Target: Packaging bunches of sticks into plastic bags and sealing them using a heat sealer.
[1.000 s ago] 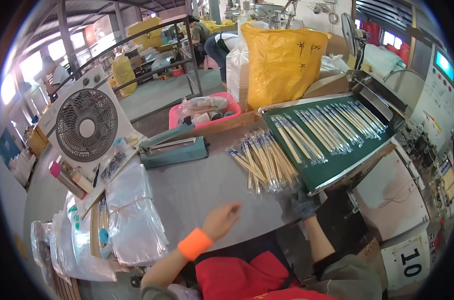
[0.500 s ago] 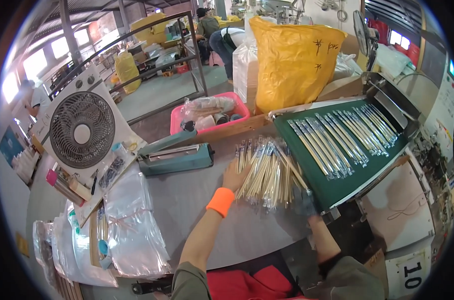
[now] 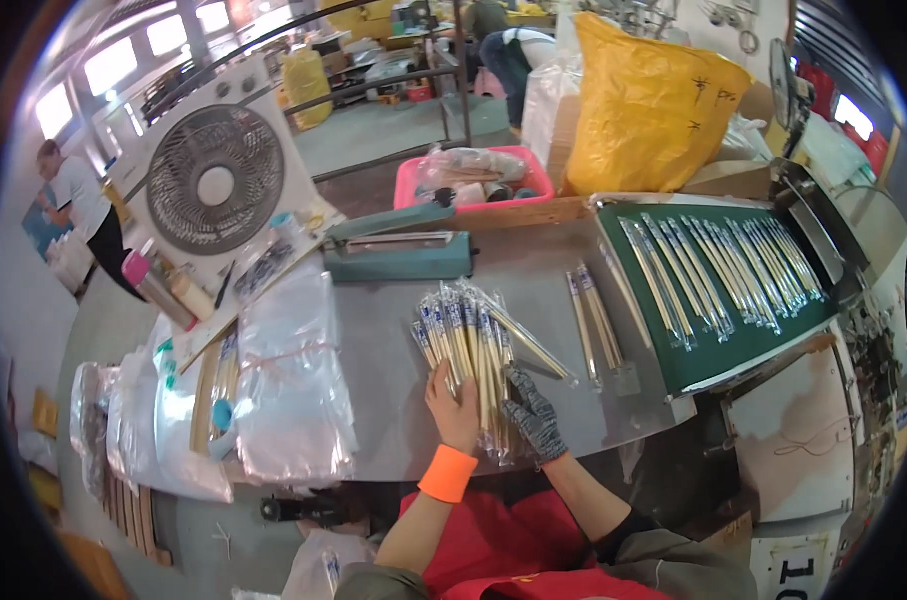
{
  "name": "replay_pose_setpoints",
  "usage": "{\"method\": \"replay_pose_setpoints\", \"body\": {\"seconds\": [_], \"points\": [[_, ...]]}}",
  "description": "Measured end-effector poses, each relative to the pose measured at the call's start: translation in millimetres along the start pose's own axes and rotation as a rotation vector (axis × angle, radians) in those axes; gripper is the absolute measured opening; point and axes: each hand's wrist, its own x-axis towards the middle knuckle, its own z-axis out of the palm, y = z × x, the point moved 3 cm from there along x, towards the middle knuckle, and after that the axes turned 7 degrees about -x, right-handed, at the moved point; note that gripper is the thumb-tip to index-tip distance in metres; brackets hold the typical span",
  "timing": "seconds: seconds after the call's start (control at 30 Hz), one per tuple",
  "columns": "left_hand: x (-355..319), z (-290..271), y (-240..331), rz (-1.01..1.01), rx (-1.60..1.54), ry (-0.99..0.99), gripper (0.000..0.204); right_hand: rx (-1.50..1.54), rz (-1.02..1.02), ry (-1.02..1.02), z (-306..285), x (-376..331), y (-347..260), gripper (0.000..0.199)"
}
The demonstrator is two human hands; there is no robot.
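Observation:
A bundle of chopsticks in clear wrappers with blue-printed ends lies on the grey table, squeezed between my hands. My bare left hand, with an orange wristband above it, curls round the left side of the bundle. My right hand, in a grey knitted glove, grips the right side near the lower ends. One wrapped packet slants out from the top of the bundle to the right. Farther right, a few loose wrapped chopsticks lie apart from it on the table.
A green conveyor belt at right carries rows of wrapped chopsticks. Behind the table stand a teal sealer, a pink tub and a yellow sack. Clear plastic bags and a fan are at left.
The spread-out pile has been drawn into a tighter bundle, with some packets left to its right. My right hand has moved in from the belt's edge to the bundle. The view has shifted.

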Motion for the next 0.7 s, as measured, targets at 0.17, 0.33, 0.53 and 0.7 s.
{"method": "replay_pose_setpoints", "body": {"seconds": [0.17, 0.33, 0.53, 0.7], "points": [[14.4, -72.5, -34.2, -0.329, -0.184, -0.067, 0.030, -0.778, -0.227, -0.084, -15.3, 24.8, -24.2, 0.040], [26.2, -102.9, -47.9, -0.189, 0.208, 0.062, 0.033, -1.142, -0.489, 0.269, -60.2, 90.7, -24.2, 0.041], [53.7, -76.1, -54.5, -0.358, 0.258, -0.121, 0.036, -1.317, -0.092, 0.279, -131.4, 125.7, 55.1, 0.061], [46.3, -108.1, -116.7, -0.422, -0.193, 0.124, 0.030, -1.021, -0.227, -0.216, 12.2, 45.2, -21.3, 0.069]]}}
